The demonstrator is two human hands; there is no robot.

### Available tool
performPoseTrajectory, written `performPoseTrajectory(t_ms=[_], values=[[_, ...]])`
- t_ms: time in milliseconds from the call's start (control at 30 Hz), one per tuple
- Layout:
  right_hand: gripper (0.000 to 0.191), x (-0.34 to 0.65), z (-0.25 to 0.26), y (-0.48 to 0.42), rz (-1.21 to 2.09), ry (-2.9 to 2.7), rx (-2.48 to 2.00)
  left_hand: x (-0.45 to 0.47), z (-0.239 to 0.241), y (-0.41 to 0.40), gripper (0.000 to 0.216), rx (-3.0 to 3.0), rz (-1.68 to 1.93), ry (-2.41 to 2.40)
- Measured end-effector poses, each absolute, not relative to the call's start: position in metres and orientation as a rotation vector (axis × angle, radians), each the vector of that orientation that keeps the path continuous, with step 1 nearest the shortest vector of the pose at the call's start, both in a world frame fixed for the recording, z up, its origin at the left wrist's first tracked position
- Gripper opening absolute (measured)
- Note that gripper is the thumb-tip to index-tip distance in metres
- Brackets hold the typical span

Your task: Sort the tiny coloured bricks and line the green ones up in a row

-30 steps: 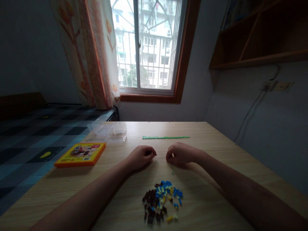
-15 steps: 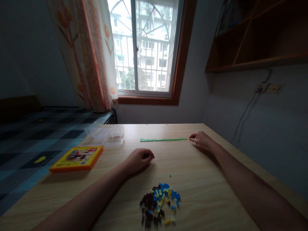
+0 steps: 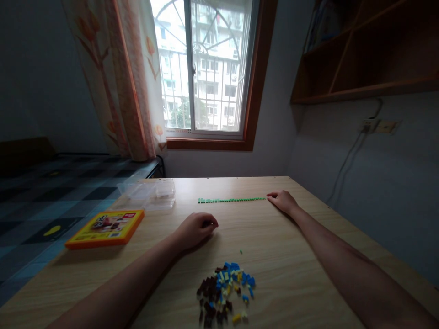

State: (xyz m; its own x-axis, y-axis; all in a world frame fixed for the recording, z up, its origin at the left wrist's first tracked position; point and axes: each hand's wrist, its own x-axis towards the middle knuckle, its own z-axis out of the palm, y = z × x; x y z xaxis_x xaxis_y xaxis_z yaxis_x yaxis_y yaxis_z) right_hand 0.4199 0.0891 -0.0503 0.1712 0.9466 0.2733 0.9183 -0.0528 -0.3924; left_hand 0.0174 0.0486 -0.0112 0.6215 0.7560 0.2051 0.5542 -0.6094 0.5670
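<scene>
A thin row of small green bricks (image 3: 231,200) lies across the far middle of the wooden table (image 3: 308,274). My right hand (image 3: 281,201) rests at the row's right end, fingertips pinched and touching the last brick. My left hand (image 3: 195,228) lies on the table nearer to me, fingers curled shut; what it holds, if anything, is hidden. A pile of tiny brown, blue and yellow bricks (image 3: 224,292) sits near the front edge. One loose green brick (image 3: 241,252) lies between the pile and the row.
An orange-rimmed yellow box (image 3: 106,227) lies at the left of the table. Behind it stands a clear plastic container (image 3: 151,194). A bed with a checked cover (image 3: 51,192) adjoins the table's left side. A window, a curtain and wall shelves are beyond.
My right hand moved from beside the left hand out to the right end of the green row and has settled there. The left hand has stayed in place.
</scene>
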Motion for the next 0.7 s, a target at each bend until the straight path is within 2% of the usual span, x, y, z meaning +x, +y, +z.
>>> performPoseTrajectory(t_ms=[700], values=[[0.025, 0.4172, -0.0518, 0.0911, 0.165, -1.646, -2.014, 0.0168, -0.0136, 0.0509, 0.022, 2.390, 0.600, 1.042]])
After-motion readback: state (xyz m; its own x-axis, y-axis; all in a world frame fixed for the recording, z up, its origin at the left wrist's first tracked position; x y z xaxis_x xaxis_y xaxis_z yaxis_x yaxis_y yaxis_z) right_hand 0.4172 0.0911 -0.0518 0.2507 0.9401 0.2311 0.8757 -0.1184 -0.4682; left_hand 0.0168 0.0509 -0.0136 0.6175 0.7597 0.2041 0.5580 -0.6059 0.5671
